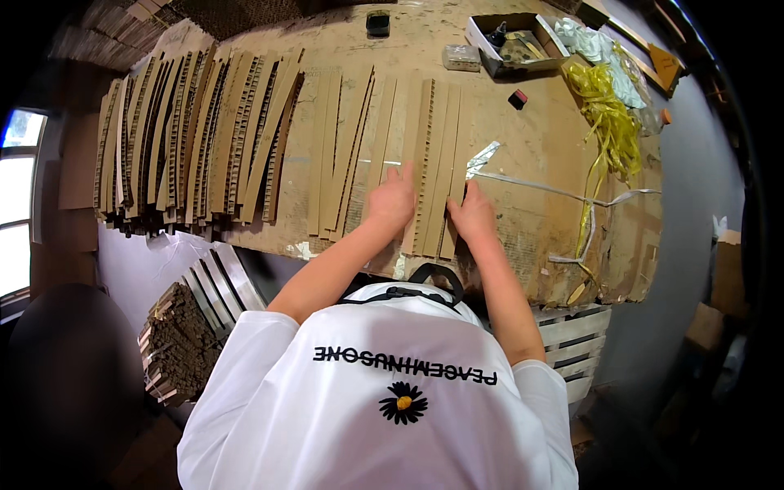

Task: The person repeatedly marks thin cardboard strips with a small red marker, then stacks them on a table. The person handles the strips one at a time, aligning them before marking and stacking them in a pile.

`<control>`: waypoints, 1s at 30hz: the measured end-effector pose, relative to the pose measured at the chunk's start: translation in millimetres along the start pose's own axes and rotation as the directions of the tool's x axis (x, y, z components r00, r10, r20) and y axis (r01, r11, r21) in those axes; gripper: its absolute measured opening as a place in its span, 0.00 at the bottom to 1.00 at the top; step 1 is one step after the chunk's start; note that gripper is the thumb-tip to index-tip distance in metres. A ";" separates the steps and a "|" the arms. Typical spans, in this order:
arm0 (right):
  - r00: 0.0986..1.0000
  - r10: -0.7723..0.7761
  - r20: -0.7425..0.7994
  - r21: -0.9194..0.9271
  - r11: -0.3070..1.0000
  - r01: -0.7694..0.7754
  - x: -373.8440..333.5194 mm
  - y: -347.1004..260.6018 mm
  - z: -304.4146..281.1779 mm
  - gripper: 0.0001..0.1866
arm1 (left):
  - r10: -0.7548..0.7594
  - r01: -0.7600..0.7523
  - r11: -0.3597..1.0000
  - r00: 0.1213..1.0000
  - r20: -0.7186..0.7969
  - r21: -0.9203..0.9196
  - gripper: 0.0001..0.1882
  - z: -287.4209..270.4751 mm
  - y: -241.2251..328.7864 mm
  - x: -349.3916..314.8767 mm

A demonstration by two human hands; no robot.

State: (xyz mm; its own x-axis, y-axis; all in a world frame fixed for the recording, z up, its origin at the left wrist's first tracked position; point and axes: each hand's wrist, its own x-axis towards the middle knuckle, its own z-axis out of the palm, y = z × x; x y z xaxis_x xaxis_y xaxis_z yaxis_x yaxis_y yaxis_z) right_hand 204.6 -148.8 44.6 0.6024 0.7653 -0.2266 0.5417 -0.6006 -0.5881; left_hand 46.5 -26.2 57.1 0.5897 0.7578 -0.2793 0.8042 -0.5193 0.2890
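I see left hand (394, 200) flat, open, on honeycomb cardboard strips (431, 163) | right hand (472, 214) pinching strip edge | risk: strips could skew under uneven pressure.

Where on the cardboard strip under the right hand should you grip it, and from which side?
Probably the near end of the strip, pinched across its width from the table's near edge. It lies flat, long and narrow, beside other strips; that end by the right hand seems easiest to reach.
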 end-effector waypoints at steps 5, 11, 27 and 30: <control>1.000 0.019 0.019 -0.044 0.999 -0.019 -3.8 7.9 5.3 0.27 | 0.070 -0.073 0.997 0.992 -0.108 -0.029 0.28 13.6 -7.1 -3.7; 0.994 0.094 0.052 -0.096 0.991 -0.088 -5.8 -15.2 10.8 0.31 | 0.256 -0.251 0.966 0.935 -0.245 0.056 0.26 27.7 9.0 -12.3; 0.990 0.108 0.091 -0.132 0.987 -0.095 -16.1 -16.7 4.5 0.26 | 0.364 -0.389 0.913 0.912 -0.187 -0.121 0.16 28.4 -6.2 16.8; 0.996 0.059 0.068 -0.100 0.994 -0.052 -21.3 -10.4 4.4 0.26 | 0.384 -0.402 0.914 0.898 -0.217 -0.048 0.16 27.1 -12.1 11.2</control>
State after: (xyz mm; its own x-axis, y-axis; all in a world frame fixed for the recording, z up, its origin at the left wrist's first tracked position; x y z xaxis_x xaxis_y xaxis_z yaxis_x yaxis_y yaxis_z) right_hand 183.6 -157.9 52.2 0.5924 0.7422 -0.3133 0.5652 -0.6600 -0.4949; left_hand 45.3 -22.2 25.7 0.8218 0.5667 0.0591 0.4943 -0.7607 0.4207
